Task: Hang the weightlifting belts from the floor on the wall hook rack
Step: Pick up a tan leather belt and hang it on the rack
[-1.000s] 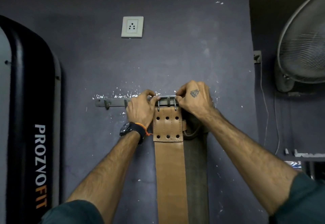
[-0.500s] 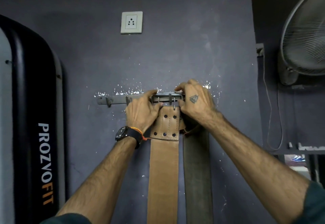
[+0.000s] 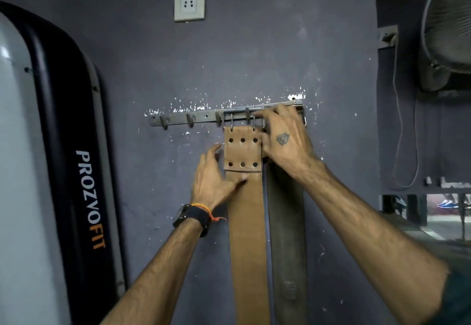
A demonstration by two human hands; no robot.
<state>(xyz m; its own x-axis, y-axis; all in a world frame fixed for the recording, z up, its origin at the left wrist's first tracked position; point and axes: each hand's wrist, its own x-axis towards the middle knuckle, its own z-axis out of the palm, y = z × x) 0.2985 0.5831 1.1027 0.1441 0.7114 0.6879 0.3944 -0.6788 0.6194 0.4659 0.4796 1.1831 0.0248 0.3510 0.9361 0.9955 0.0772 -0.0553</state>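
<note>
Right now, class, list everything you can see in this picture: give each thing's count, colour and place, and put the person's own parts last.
tan belt: one, light brown, hanging from the rack by its buckle
dark belt: one, grey-black, hanging right of the tan belt
hook rack: one, grey metal, on the wall
wall socket: one, white, above the rack
machine panel: one, black and silver, left
fan: one, grey, upper right
left hand: one, fingers loosely open at the tan belt's left edge, thumb on its face
right hand: one, at the rack's right end

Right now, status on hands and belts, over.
Left hand open, thumb on tan belt. Right hand at hook rack, grip unclear. Dark belt hangs alongside. Nothing blocking.
</note>
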